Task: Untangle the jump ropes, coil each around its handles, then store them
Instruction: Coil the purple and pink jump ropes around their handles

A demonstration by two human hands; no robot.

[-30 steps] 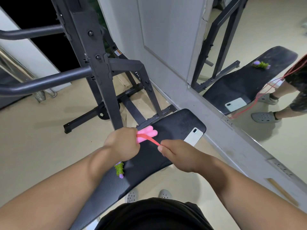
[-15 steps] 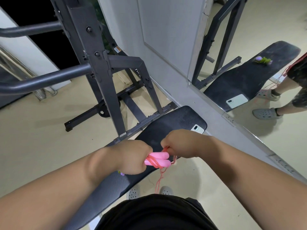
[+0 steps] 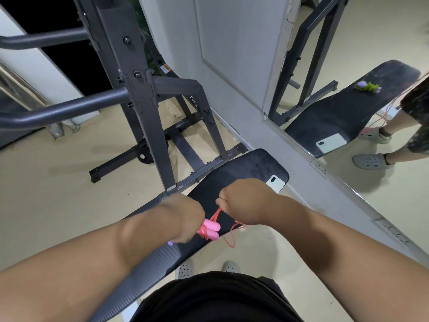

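My left hand (image 3: 183,219) grips two pink jump-rope handles (image 3: 212,230) held side by side over the black bench pad (image 3: 243,168). A thin red rope (image 3: 216,216) wraps the handles and runs up to my right hand (image 3: 243,201), which pinches it just above them. A loose red tail (image 3: 229,240) hangs past the pad's edge. A second rope, green cord coiled on purple handles, lies on the pad under my left wrist; only a purple tip (image 3: 170,243) shows. The mirror shows that coiled green rope's reflection (image 3: 369,86).
A white phone (image 3: 275,182) lies at the bench's far end by my right hand. A dark steel rack (image 3: 148,112) with horizontal bars stands to the left. The wall mirror (image 3: 371,54) on the right reflects bench, phone and legs. My grey clogs (image 3: 229,267) stand on beige floor.
Both hands have dropped toward me. The rope, stretched straight from the handles a second ago, now sits in turns around them, and my right hand has lifted slightly above them with the rope.
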